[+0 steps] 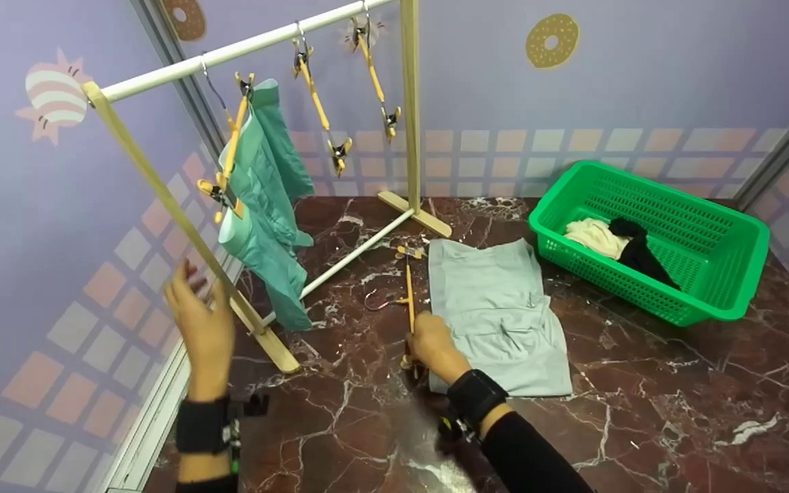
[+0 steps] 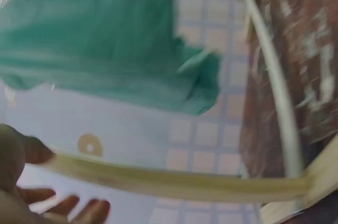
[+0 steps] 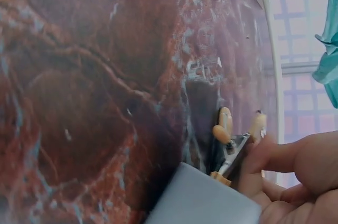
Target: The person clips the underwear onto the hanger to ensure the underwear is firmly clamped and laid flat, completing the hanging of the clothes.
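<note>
The right hand [image 1: 439, 346] pinches a thin orange hanger with a metal hook [image 1: 409, 287], pointing to twelve o'clock. Flat grey cloth shorts [image 1: 497, 315] lie at that hand's two o'clock. The left hand [image 1: 203, 325], fingers spread, is near a pale wooden post [image 1: 161, 188].

Back wall [image 1: 463, 68]: lilac, bearing a donut print [image 1: 552, 59]. Left wall [image 1: 18, 226]: bears a striped candy print [image 1: 56, 94]. Pink and pale squares [image 1: 511, 142] line both lower sections. Floor [image 1: 675, 383]: dark red, white-veined.
</note>
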### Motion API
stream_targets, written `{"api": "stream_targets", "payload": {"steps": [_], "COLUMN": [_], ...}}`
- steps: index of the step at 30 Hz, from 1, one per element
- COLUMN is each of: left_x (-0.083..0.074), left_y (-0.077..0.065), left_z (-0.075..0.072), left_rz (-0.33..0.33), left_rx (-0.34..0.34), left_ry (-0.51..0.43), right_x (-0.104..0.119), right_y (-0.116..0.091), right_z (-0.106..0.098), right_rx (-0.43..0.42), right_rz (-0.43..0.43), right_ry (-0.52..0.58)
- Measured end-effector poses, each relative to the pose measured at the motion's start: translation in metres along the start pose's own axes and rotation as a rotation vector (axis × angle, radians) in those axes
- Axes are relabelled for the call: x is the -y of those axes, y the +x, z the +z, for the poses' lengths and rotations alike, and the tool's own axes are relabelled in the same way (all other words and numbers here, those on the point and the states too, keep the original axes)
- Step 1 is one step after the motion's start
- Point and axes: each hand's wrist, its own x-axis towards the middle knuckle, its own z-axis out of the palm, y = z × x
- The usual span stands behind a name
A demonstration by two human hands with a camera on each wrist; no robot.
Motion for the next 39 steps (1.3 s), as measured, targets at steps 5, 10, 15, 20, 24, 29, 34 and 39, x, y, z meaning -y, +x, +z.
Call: {"api": "stream_targets", "payload": {"steps": [5, 10, 15, 20, 24, 29, 34, 39], "left_x": [0.014, 0.023, 0.018, 0.008, 0.002, 0.002, 0.002, 0.0], "left_y": [-0.031, -0.058, -0.089, -0.116, -0.126, -0.132, -0.134, -0.13], "left_z": [0.013, 0.037, 0.068, 0.102, 0.122, 0.135, 0.141, 0.141], "left_rz": [-0.042, -0.085, -0.044, 0.036, 0.059, 0.107, 0.16, 0.132], "left_rx": [0.025, 0.152, 0.447, 0.713, 0.886, 0.919, 0.892, 0.913], "left_ry": [0.034, 0.094, 0.191, 0.218, 0.243, 0.271, 0.299, 0.281], "right_x": [-0.007, -0.021, -0.045, -0.067, -0.074, -0.077, -0.08, -0.082], "right_y": [-0.009, -0.024, -0.048, -0.071, -0.081, -0.085, -0.082, -0.075], "right_z": [-0.014, -0.031, -0.042, -0.043, -0.039, -0.031, -0.027, -0.026], "right_rx": [0.03, 0.045, 0.026, 0.027, 0.113, 0.173, 0.121, 0.036], "right_rz": [-0.125, -0.256, -0.392, -0.425, -0.404, -0.411, -0.429, -0.477], "right_ry": [0.117, 0.199, 0.149, 0.08, 0.026, -0.038, -0.097, -0.091]}}
